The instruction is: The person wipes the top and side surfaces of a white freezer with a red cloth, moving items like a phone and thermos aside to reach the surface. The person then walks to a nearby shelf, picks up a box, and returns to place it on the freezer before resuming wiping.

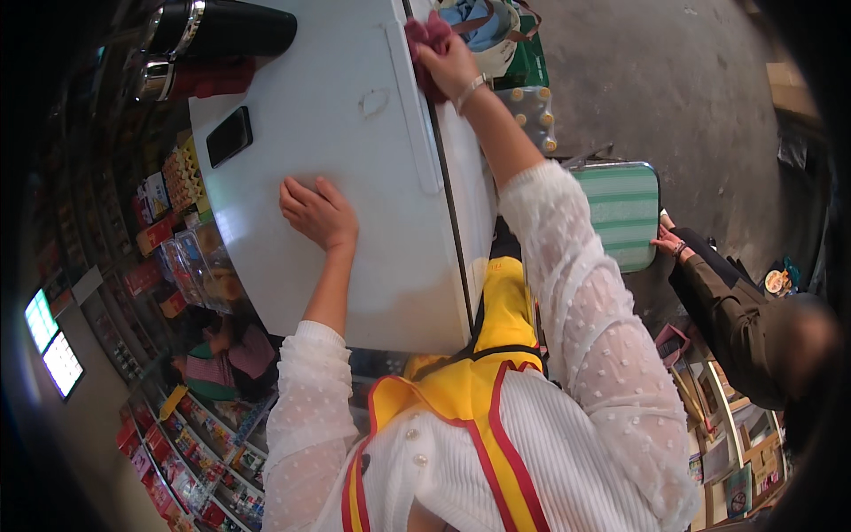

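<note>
My right hand (449,66) is closed around a dark red cloth (429,40), pressed to the edge of a white chest freezer's lid (372,259), beside its long raised handle strip (413,113). My left hand (320,211) rests on the lid with fingers loosely curled and nothing seen in it; its palm is hidden. A black smartphone (229,137) lies on the lid's far left side. Near the lid's top left corner are a black vacuum flask (233,30) and a dark red one (213,76), each with shiny metal parts. A faint ring-shaped mark (373,103) shows on the lid.
Egg trays (181,176) and packaged goods stand left of the freezer. At right are a pack of bottles (528,116), a bag (495,40) and a green striped folding chair (615,213), touched by another person's hand (667,241). Another person is at lower left near stocked shelves (193,459).
</note>
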A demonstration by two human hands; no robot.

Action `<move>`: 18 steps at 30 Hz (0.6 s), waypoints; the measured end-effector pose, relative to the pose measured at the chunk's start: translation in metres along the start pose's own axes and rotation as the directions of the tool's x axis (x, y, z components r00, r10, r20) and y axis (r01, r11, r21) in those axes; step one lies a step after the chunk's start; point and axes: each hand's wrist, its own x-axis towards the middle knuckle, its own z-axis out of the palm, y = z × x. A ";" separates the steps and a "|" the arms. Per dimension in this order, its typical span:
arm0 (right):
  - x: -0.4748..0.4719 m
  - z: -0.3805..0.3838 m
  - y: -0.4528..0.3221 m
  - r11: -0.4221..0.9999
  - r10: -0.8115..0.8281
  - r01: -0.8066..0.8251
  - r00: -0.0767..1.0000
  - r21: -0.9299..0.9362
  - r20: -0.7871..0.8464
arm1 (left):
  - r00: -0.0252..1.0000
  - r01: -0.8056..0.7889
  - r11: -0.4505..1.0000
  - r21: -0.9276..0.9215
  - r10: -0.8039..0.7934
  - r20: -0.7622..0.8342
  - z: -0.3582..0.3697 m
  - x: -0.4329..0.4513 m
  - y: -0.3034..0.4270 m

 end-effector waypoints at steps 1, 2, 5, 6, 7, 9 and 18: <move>-0.005 -0.003 0.010 0.998 -0.028 0.024 0.998 0.058 0.060 | 1.000 0.000 1.000 0.000 0.000 -0.003 0.001 0.003 0.002; -0.030 -0.007 0.008 0.999 0.012 -0.015 0.993 0.028 0.113 | 1.000 0.015 1.000 0.015 -0.015 0.004 0.001 -0.001 -0.003; -0.121 -0.032 0.007 0.972 0.040 -0.096 0.968 0.215 0.249 | 1.000 0.015 1.000 0.016 -0.015 0.002 -0.002 -0.004 -0.006; -0.141 -0.041 0.003 0.981 0.129 -0.162 0.957 0.110 0.260 | 1.000 0.012 1.000 0.013 -0.012 -0.001 -0.001 -0.004 -0.006; -0.154 -0.046 -0.001 0.974 0.217 -0.226 0.941 0.004 0.260 | 1.000 0.019 1.000 0.009 -0.019 0.005 0.000 -0.004 -0.006; -0.152 -0.049 -0.014 0.959 0.270 -0.282 0.942 0.033 0.198 | 0.999 0.028 1.000 0.002 -0.028 0.018 -0.001 -0.005 -0.004; -0.024 0.003 -0.003 0.979 0.011 0.009 0.995 0.205 -0.098 | 1.000 0.007 1.000 0.024 -0.007 0.002 0.002 -0.002 -0.004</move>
